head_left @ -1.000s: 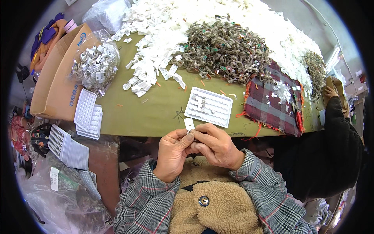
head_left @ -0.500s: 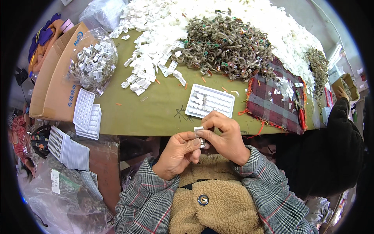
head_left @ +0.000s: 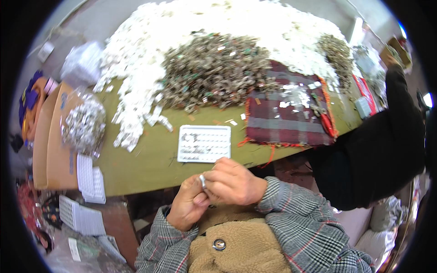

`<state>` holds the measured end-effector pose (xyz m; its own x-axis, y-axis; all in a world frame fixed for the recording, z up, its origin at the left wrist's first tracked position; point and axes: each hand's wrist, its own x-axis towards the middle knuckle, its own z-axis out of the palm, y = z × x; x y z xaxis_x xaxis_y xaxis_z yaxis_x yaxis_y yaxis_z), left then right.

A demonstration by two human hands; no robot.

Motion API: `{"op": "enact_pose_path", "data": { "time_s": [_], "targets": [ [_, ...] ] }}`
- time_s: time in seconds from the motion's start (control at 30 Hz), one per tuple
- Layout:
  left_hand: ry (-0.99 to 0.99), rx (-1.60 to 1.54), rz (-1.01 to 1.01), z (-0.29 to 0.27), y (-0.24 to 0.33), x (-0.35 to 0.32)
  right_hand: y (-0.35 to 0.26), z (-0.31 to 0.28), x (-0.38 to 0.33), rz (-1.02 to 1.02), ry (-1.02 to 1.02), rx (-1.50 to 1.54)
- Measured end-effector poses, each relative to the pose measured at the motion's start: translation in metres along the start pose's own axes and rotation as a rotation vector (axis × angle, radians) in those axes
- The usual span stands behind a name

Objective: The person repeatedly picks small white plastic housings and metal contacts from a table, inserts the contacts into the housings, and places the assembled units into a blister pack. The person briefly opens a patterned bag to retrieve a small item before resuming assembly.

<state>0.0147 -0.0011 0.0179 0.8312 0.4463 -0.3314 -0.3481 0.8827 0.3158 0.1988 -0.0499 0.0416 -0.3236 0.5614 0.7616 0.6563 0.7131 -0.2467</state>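
Held close together in front of my chest, both hands pinch a small white plastic part (head_left: 202,181). The fingers of my left hand (head_left: 187,204) close around it from the left. My right hand (head_left: 234,184) grips it from the other side, its fingers curled and hiding much of it. Whether a second piece sits inside the part cannot be made out; the picture is smeared by motion. Just beyond the hands, a white tray (head_left: 182,152) with rows of small round pockets lies on the green tabletop (head_left: 136,169), with small pieces in some pockets.
Behind the tray rise a heap of grey-brown clear parts (head_left: 218,68) and a wide white pile (head_left: 136,59). A plaid cloth (head_left: 273,120) lies right. At left stand a cardboard box (head_left: 48,145), a bag of parts (head_left: 84,125) and stacked trays (head_left: 84,217). A dark-clothed person (head_left: 364,154) works at right.
The view has shifted, so the table scene sits lower and further left. My hands have drawn tighter around the white part; the metallic piece visible earlier at my left fingers is now hidden.
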Motion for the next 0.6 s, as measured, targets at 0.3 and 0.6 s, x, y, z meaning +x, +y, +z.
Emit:
{"op": "enact_pose_path", "data": {
  "time_s": [0.3, 0.6],
  "targets": [
    [-0.127, -0.023, -0.094, 0.005, -0.009, 0.018, 0.027, -0.06, -0.053, 0.326, 0.233, -0.031],
    [-0.077, 0.185, -0.144, 0.017, -0.017, 0.034, 0.084, -0.111, -0.086, 1.133, 0.198, -0.422]
  ]
}}
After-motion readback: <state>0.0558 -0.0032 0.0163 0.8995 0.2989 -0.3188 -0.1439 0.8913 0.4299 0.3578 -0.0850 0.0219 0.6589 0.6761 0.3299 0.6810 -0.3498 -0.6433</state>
